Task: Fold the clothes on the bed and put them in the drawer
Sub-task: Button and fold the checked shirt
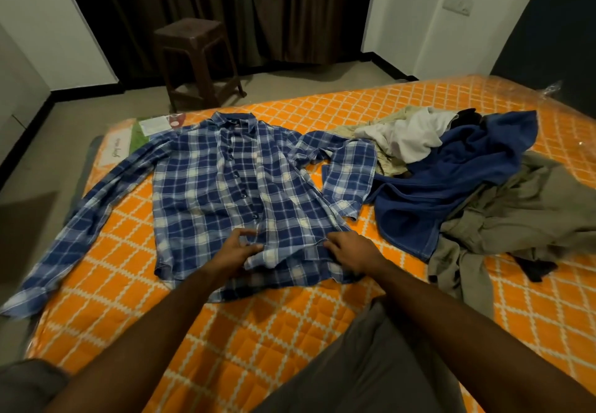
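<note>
Shirt (222, 187): laid flat on the bed (290, 332), buttoned, sleeves spread.
Left hand (233, 251): fingers pinched on the hem.
Right hand (351, 249): fingers curled on the hem.
Pile (467, 180): heaped right of the shirt.

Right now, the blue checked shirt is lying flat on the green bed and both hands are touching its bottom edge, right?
Not quite: the bed is orange with a white lattice pattern. The head view shows it. The blue checked shirt does lie flat there, with left hand and right hand at its hem.
</note>
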Motion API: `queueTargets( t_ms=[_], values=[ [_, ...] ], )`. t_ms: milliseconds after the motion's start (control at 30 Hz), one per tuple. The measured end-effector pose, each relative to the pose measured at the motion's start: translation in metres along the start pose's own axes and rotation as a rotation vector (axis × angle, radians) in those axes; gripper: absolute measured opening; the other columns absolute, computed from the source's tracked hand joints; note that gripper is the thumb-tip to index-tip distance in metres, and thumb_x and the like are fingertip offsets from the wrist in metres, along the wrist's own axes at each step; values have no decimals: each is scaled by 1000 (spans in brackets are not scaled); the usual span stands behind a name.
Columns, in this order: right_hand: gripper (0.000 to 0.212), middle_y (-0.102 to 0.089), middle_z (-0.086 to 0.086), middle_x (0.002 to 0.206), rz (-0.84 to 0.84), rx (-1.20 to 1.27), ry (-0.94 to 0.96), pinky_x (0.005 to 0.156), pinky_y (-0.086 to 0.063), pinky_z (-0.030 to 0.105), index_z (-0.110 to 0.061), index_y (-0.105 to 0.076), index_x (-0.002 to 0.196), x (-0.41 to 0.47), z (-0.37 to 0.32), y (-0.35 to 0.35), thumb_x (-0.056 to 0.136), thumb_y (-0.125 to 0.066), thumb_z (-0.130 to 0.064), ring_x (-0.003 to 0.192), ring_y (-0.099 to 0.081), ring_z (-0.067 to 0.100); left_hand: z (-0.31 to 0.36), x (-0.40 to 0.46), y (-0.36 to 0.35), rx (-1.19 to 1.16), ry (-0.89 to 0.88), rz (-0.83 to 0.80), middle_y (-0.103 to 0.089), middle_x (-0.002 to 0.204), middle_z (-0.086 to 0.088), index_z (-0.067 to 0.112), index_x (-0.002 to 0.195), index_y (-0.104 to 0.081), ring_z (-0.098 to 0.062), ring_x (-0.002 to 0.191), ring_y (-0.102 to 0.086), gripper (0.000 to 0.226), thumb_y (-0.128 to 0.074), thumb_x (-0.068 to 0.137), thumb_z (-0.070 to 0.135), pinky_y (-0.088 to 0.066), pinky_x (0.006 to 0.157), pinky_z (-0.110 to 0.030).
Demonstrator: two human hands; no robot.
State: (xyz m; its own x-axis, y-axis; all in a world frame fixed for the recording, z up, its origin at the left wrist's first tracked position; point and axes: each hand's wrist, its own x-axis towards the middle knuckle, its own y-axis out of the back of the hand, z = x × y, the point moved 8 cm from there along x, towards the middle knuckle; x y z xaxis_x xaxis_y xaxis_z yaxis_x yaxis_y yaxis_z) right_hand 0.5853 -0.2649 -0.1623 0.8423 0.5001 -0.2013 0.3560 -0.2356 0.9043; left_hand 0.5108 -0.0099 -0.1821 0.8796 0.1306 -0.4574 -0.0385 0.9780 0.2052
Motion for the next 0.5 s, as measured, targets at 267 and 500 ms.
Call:
queueTargets(
  t_ms=[267,500],
  values=[
    [27,-55,3,111,-194,-205,355,75,-41,35,-16,-56,108,-24,-13,-32,83,-68,-18,100,-53,22,-12,-24,-8,942,-344,-151,-57,84,8,23,130,-38,-6,68,-54,35,-50,102,40,-42,59,-24],
    [57,-48,6,131,-143,-449,656,96,-42,39,-17,-45,139,-35,-79,-64,86,-66,-25,114,-47,23,-38,-47,11,1535,-542,-172,-48,131,-3,18,142,-37,-19,107,-52,74,-27,87,66,-47,82,-32]
  ],
)
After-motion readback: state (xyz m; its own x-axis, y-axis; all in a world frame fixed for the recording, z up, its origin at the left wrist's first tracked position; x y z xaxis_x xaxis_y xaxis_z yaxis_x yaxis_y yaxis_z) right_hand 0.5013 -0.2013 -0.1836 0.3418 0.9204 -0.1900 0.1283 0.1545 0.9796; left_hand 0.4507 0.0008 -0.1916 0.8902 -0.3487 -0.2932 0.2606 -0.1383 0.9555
